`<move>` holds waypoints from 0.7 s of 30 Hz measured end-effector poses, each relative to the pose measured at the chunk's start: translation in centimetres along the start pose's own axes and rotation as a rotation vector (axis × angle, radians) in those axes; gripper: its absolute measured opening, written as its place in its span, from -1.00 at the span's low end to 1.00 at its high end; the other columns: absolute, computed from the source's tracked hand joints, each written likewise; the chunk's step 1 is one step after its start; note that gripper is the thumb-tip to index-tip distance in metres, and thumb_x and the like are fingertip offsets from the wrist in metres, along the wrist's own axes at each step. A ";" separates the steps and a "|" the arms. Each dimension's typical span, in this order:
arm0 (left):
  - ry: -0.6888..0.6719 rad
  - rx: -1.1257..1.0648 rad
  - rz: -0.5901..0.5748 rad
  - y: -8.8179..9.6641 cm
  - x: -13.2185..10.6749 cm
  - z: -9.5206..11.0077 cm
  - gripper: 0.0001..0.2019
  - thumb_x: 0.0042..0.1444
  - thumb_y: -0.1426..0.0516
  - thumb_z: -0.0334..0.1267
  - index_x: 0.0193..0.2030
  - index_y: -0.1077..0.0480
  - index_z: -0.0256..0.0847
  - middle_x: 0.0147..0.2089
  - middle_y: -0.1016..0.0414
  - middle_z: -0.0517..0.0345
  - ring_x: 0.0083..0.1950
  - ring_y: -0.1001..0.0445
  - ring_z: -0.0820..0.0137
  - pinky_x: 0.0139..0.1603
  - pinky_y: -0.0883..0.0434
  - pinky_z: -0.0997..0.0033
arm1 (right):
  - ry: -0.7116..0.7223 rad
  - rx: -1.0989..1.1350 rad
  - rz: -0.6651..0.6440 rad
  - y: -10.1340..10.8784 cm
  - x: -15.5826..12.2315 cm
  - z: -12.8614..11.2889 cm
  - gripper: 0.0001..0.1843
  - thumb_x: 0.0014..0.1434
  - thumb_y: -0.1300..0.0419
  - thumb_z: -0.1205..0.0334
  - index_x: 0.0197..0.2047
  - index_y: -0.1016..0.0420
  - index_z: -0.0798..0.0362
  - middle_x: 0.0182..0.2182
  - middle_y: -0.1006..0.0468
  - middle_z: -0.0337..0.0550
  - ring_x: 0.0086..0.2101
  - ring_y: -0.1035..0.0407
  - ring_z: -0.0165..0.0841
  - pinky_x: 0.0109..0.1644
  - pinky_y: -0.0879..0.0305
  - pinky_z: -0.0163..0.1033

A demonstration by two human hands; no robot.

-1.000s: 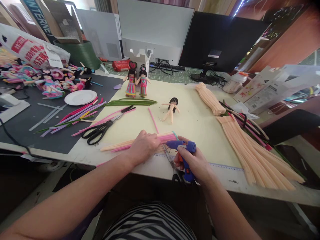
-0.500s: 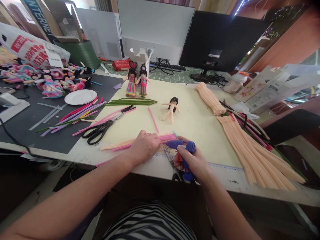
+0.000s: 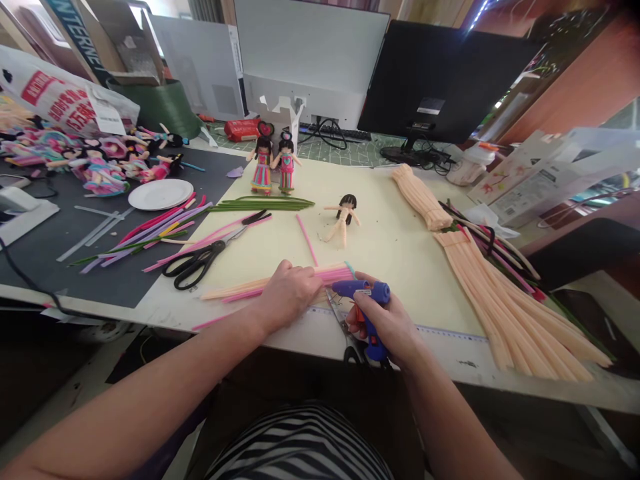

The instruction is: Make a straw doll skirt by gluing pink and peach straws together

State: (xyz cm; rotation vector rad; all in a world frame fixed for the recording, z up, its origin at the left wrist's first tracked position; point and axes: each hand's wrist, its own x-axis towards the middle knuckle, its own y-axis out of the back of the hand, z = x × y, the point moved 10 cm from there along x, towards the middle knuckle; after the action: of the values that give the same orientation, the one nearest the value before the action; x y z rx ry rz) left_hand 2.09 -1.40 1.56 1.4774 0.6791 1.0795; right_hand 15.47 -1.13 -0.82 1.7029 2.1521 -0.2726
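My left hand (image 3: pixel 291 292) is closed over a bundle of pipe cleaners (image 3: pixel 240 285), pink and peach, lying on the pale yellow sheet (image 3: pixel 410 267). In my right hand (image 3: pixel 387 320) is a blue glue gun (image 3: pixel 361 289), its nozzle close to the bundle's right end; whether it touches I cannot tell. Beneath it lies a pair of scissors (image 3: pixel 340 317), partly hidden by the glue gun. Beyond the hands a single pink pipe cleaner (image 3: pixel 307 240) and a small black-haired pipe cleaner doll (image 3: pixel 344 215) lie on the sheet.
Black-handled scissors (image 3: pixel 197 263) and loose coloured pipe cleaners (image 3: pixel 145 233) lie at left, near a white plate (image 3: pixel 161 194). Two dressed dolls (image 3: pixel 274 163) are farther back, before a monitor (image 3: pixel 313 60). Peach pipe cleaner bundles (image 3: pixel 493 300) lie right. A ruler (image 3: pixel 450 333) runs along the front.
Hardly anything differs. Both hands keep their places, with the glue gun's nozzle still by the bundle's right end.
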 end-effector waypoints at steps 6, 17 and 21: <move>0.001 -0.004 -0.008 -0.1 -0.1 -0.1 -0.73 0.32 0.05 -0.25 -0.34 -0.40 -0.21 -0.35 -0.40 0.15 -0.32 -0.36 0.36 -0.22 -0.05 0.25 | 0.010 0.002 -0.008 0.0 0.0 -0.1 -0.27 0.08 -0.18 0.05 0.29 -0.10 -0.01 -0.66 -0.45 -0.34 -0.63 -0.37 -0.38 -0.61 -0.20 -0.36; 0.010 -0.012 -0.011 -0.3 0.0 -0.1 -0.72 0.31 0.05 -0.27 -0.34 -0.41 -0.22 -0.35 -0.40 0.13 -0.32 -0.36 0.36 -0.21 -0.07 0.25 | 0.010 0.008 -0.007 -0.1 -0.2 -0.4 -0.28 0.08 -0.17 0.05 0.28 -0.11 -0.01 -0.65 -0.44 -0.33 -0.63 -0.36 -0.39 -0.61 -0.20 -0.37; 0.014 -0.041 -0.005 0.1 -0.1 -0.2 -0.74 0.31 0.04 -0.27 -0.32 -0.42 -0.23 -0.35 -0.40 0.13 -0.28 -0.37 0.36 -0.19 -0.08 0.26 | -0.005 0.014 -0.002 -0.1 -0.1 -0.2 -0.29 0.07 -0.17 0.05 0.28 -0.12 -0.01 -0.65 -0.43 -0.34 -0.63 -0.36 -0.39 -0.61 -0.20 -0.37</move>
State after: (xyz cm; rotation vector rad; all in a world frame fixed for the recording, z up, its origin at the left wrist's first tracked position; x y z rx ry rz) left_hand 1.82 -1.41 1.60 1.4330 0.6667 1.0946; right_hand 15.33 -1.16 -0.65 1.7054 2.1532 -0.2928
